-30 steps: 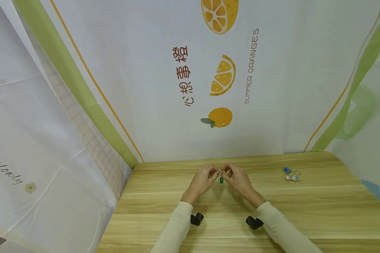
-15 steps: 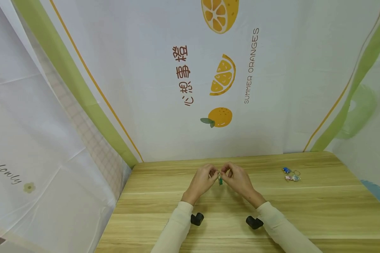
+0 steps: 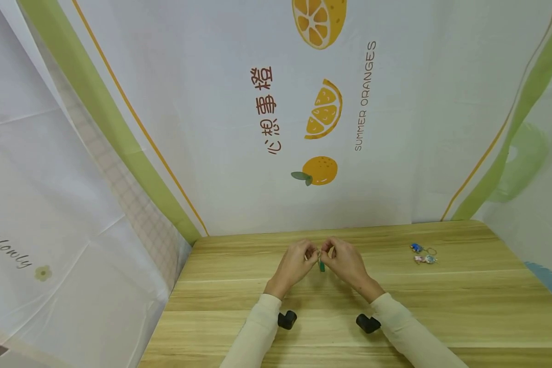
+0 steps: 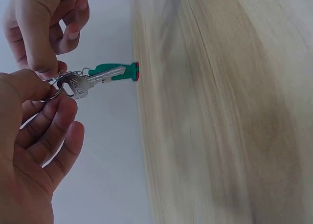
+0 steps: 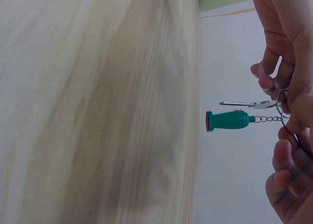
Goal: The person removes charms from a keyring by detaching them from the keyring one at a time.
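Note:
Above the table, my left hand [image 3: 295, 260] and right hand [image 3: 345, 261] meet fingertip to fingertip at a metal split ring [image 4: 60, 91]. Both pinch the ring between thumb and fingers. From it hangs a silver key [image 4: 80, 85], whose head sits right at the ring. Beside the key a green bottle-shaped charm [image 5: 230, 120] with a red base dangles on a short chain [image 5: 267, 119]. Fingers hide part of the ring, and I cannot tell whether the key is threaded fully onto it.
On the wooden table [image 3: 451, 296], to the right, lie a blue keychain [image 3: 416, 248] with a ring and a pink and pale-blue figure charm [image 3: 425, 259]. Black wrist mounts [image 3: 286, 320] sit under the sleeves. A white printed cloth [image 3: 230, 194] hangs behind the table.
The green charm and key swing and turn slightly under the fingers. Both hands stay in nearly the same place at the ring, with small finger shifts. The keychains on the right have not moved.

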`<state>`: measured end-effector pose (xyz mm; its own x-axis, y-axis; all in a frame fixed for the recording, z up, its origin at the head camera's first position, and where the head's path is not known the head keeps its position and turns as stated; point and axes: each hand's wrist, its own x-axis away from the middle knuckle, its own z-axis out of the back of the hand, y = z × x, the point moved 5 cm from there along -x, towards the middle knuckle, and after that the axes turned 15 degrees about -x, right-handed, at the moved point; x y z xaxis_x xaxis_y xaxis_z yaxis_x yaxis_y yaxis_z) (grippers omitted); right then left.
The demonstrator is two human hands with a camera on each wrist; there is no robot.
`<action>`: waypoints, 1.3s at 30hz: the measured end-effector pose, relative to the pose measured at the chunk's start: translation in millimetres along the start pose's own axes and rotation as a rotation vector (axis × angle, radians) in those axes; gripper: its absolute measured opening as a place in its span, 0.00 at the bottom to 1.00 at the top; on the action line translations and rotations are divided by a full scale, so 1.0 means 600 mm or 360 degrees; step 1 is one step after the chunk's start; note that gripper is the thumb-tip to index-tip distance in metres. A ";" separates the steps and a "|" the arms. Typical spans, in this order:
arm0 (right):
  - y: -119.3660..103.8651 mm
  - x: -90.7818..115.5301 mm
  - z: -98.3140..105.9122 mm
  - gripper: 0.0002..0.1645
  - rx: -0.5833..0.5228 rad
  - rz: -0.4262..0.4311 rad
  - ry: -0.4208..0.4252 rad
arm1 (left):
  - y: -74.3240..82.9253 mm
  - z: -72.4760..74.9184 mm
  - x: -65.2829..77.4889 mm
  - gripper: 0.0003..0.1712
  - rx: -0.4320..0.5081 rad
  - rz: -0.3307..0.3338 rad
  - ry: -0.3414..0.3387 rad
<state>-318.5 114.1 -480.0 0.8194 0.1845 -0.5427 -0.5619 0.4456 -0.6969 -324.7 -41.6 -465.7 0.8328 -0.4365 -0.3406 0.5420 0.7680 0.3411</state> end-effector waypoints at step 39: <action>0.004 0.003 0.004 0.12 0.0126 0.0213 -0.0193 | 0.009 -0.003 0.000 0.06 -0.0101 -0.0062 -0.0067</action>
<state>-318.1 117.5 -481.4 0.7484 0.3485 -0.5643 -0.6599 0.4767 -0.5808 -321.7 -36.5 -465.4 0.8159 -0.4847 -0.3151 0.5669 0.7776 0.2719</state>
